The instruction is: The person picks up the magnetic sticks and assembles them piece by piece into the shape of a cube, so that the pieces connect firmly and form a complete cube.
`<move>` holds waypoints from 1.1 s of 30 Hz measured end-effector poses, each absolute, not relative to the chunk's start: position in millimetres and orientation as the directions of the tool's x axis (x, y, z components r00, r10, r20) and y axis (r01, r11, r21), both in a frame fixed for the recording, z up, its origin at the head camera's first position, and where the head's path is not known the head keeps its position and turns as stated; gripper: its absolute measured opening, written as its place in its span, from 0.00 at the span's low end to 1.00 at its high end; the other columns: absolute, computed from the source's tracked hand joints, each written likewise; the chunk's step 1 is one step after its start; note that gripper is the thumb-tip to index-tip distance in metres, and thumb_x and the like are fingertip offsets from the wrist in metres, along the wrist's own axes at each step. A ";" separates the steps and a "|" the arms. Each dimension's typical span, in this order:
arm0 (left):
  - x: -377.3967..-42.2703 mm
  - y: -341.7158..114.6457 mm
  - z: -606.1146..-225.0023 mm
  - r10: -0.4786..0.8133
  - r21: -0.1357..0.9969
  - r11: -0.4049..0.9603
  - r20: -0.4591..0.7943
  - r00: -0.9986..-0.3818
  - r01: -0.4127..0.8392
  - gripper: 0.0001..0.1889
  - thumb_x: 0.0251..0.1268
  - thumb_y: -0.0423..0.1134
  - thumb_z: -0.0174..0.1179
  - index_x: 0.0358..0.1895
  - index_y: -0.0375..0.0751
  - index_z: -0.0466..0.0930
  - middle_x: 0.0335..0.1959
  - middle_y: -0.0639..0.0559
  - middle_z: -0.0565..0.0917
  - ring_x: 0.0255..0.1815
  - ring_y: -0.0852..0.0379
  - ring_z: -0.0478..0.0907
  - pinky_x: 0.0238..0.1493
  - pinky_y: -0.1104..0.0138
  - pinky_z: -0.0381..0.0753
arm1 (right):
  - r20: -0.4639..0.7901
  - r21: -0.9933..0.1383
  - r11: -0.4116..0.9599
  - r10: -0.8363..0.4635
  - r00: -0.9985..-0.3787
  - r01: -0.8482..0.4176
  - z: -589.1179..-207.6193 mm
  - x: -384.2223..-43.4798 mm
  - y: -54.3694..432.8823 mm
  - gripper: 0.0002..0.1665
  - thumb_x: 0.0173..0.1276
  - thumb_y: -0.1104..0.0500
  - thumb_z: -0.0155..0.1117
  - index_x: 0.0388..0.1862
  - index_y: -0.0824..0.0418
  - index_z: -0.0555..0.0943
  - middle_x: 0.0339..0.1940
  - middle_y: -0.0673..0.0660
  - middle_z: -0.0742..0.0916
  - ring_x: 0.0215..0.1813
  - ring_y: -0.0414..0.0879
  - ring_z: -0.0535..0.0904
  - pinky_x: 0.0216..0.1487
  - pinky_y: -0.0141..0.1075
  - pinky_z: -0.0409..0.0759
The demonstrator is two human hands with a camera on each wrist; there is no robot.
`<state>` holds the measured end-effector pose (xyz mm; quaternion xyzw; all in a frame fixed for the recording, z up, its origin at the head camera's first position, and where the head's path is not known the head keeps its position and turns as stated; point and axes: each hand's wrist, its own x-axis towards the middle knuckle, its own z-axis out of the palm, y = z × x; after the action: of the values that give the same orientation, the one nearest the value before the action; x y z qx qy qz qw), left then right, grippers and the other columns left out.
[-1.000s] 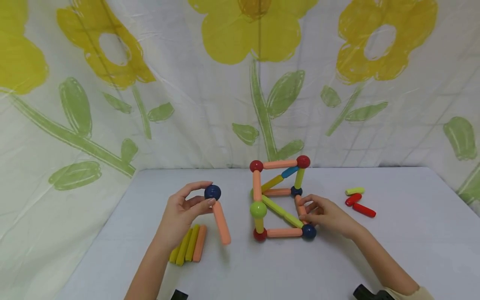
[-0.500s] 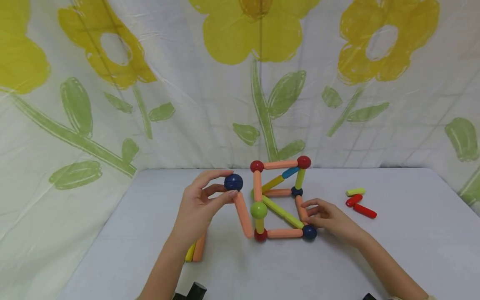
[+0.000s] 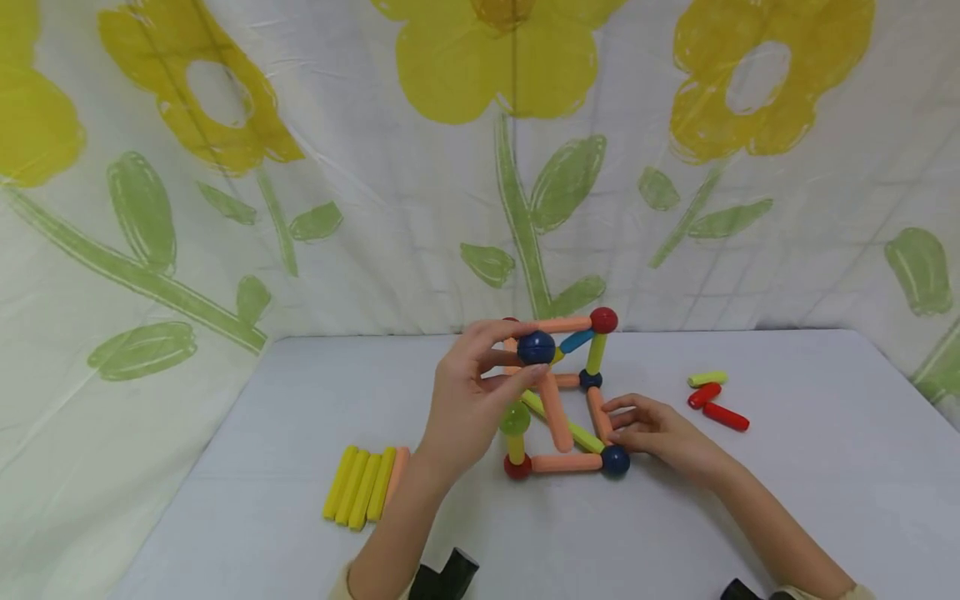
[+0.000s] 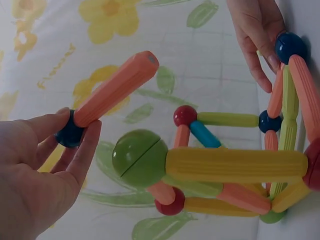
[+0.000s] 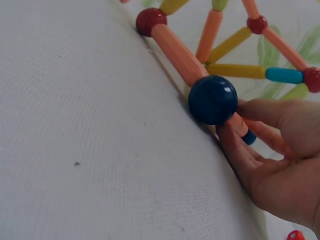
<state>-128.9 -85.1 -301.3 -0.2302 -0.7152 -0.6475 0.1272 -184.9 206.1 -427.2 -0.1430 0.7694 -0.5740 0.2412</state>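
My left hand (image 3: 468,408) pinches a dark blue ball (image 3: 536,347) between thumb and fingers. An orange magnetic stick (image 3: 556,412) hangs from that ball, slanting down in front of the frame. The frame is built of magnetic sticks and balls and stands on the table. Its upper green ball (image 4: 140,158) tops a yellow stick (image 4: 235,164), just right of the held pieces in the left wrist view. My right hand (image 3: 663,432) pinches the frame's right-side orange stick (image 3: 598,414), behind the blue corner ball (image 5: 213,100). My left hand partly hides the frame's rear left.
Several yellow sticks (image 3: 360,487) and one orange stick (image 3: 398,475) lie side by side at the left, partly behind my left forearm. On the right are a short green stick (image 3: 707,379) and two red pieces (image 3: 726,417). A flowered cloth (image 3: 360,275) hangs behind the table.
My left hand has moved right and slightly up with the blue ball and its orange stick, from beside the frame to overlapping it. My right hand has stayed at the frame's right side.
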 end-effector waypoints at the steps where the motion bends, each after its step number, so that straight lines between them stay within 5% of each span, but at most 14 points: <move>1: -129.9 -81.5 -303.1 0.166 0.861 0.055 0.492 -0.855 0.506 0.19 0.68 0.25 0.69 0.61 0.32 0.82 0.55 0.41 0.80 0.47 0.47 0.88 0.46 0.60 0.91 | -0.206 -0.953 0.296 -0.503 -0.840 0.056 -427.3 -185.4 206.8 0.30 0.81 0.59 0.62 0.74 0.72 0.67 0.60 0.65 0.84 0.55 0.49 0.83 0.54 0.32 0.85; 8: -130.4 -58.3 -312.0 0.189 0.812 0.092 0.553 -0.811 0.576 0.21 0.68 0.26 0.69 0.63 0.39 0.84 0.57 0.45 0.81 0.49 0.50 0.87 0.50 0.65 0.89 | -0.214 -0.955 0.289 -0.521 -0.826 0.066 -427.2 -188.2 213.2 0.30 0.81 0.58 0.61 0.73 0.72 0.68 0.61 0.66 0.85 0.56 0.48 0.85 0.56 0.31 0.84; 16: -126.5 -38.9 -326.9 0.233 0.815 0.158 0.518 -0.823 0.558 0.18 0.66 0.24 0.70 0.59 0.32 0.84 0.55 0.42 0.80 0.47 0.47 0.89 0.51 0.71 0.87 | -0.207 -0.964 0.257 -0.559 -0.803 0.069 -422.5 -186.8 217.3 0.30 0.81 0.59 0.61 0.73 0.74 0.67 0.62 0.66 0.86 0.56 0.47 0.86 0.57 0.34 0.86; 25: -121.7 -21.2 -338.0 0.233 0.810 0.190 0.512 -0.827 0.555 0.16 0.67 0.25 0.70 0.57 0.32 0.85 0.55 0.41 0.80 0.48 0.49 0.88 0.51 0.74 0.85 | -0.114 -0.943 0.327 -0.478 -0.871 -0.056 -396.4 -177.8 219.1 0.28 0.78 0.58 0.65 0.70 0.69 0.73 0.63 0.68 0.83 0.58 0.57 0.85 0.55 0.37 0.86; 33: -119.9 -17.8 -338.2 0.198 0.801 0.231 0.517 -0.833 0.552 0.16 0.67 0.26 0.70 0.56 0.35 0.84 0.55 0.44 0.79 0.50 0.52 0.87 0.53 0.75 0.84 | -0.013 -0.967 0.221 -0.540 -0.842 -0.127 -376.5 -166.9 211.6 0.22 0.80 0.60 0.63 0.69 0.65 0.76 0.61 0.57 0.85 0.59 0.50 0.85 0.59 0.36 0.85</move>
<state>-119.9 -17.8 -338.2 -0.2438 -0.7690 -0.5702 0.1550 -166.9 211.6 -376.5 -0.2189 0.7610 -0.5846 0.1765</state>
